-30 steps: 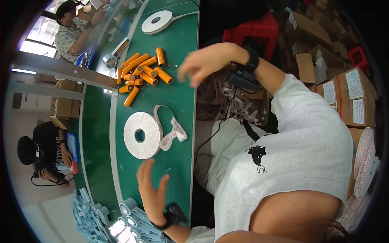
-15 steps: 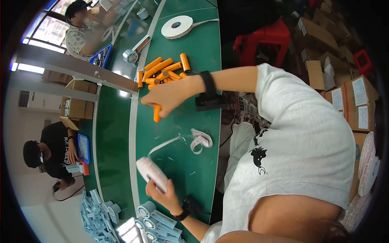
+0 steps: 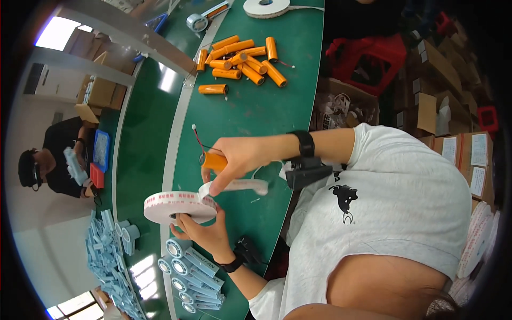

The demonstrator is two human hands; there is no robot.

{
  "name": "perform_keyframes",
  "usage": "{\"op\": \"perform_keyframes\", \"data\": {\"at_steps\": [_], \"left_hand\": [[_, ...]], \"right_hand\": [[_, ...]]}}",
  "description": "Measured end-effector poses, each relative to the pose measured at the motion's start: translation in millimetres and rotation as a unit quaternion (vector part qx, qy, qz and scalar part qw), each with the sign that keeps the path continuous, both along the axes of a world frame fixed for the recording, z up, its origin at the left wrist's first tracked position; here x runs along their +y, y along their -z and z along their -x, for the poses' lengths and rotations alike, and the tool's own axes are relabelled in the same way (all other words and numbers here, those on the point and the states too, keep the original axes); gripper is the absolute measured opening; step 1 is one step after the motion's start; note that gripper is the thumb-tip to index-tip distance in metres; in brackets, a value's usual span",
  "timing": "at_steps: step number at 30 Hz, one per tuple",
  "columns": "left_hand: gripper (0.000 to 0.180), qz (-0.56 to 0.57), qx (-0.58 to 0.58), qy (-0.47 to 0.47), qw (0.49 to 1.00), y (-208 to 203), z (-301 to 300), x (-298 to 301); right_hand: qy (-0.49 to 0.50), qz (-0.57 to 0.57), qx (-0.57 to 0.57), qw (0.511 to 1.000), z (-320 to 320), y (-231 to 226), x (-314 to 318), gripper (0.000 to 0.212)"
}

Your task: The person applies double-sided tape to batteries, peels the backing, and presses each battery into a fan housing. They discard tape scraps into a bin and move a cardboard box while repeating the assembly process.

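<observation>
My left hand [image 3: 205,234] grips a roll of white tape with red print [image 3: 178,212], its fingers at the core. My right hand [image 3: 242,154] holds an orange cylindrical battery [image 3: 215,161] with a red-and-black lead ending in a small white connector [image 3: 194,127]. The same hand pinches the loose tape end [image 3: 205,190] at the roll's edge. A curled strip of tape [image 3: 248,185] trails behind those fingers over the green table. Farther up lies a heap of similar orange batteries [image 3: 232,48], with a single battery [image 3: 213,89] beside it.
Light blue handheld fans [image 3: 197,272] lie beside my left hand. Another tape roll [image 3: 265,8] lies at the table's top end. Across the divider are a heap of light blue parts [image 3: 109,261], a blue tray [image 3: 101,149] and a co-worker. A red stool [image 3: 368,64] and cardboard boxes stand right.
My right hand has come from beside the battery heap to the tape roll, bringing a battery and taking hold of the tape end. My left hand has turned the roll flatter.
</observation>
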State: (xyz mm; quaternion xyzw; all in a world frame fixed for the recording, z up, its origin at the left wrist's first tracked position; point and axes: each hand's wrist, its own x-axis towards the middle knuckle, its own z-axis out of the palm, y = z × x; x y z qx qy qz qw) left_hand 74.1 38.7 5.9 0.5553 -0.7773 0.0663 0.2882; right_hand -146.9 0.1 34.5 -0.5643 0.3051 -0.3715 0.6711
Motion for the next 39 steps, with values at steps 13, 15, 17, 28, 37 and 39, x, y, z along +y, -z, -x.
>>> {"op": "perform_keyframes", "data": {"at_steps": [13, 15, 17, 28, 37, 39], "left_hand": [[0.056, -0.128, 0.312, -0.060, 0.939, -0.5, 19.3, -17.3], [0.057, -0.113, 0.308, -0.101, 0.939, -16.8, 7.8, 1.2], [0.057, -0.117, 0.310, -0.106, 0.938, -22.2, 11.1, 4.4], [0.060, 0.014, 0.086, -0.144, 0.986, -12.6, 41.9, -3.8], [0.054, 0.068, -0.040, -0.174, 0.982, -39.8, 76.8, -37.8], [0.054, 0.075, -0.050, -0.149, 0.985, -38.3, 85.4, -46.3]], "right_hand": [[-0.091, 0.205, 0.288, 0.931, 38.7, 28.0, 17.0, 0.019], [-0.016, 0.073, 0.201, 0.977, 35.0, -1.8, 10.7, 0.023], [0.023, 0.107, 0.115, 0.987, 24.2, -7.7, 3.4, 0.026], [0.112, 0.165, 0.072, 0.977, -44.1, -1.5, -19.6, 0.032], [0.326, 0.052, -0.279, 0.902, -55.4, -3.7, -48.8, 0.020], [0.328, -0.088, -0.364, 0.867, -41.1, -5.9, -57.9, 0.019]]}}
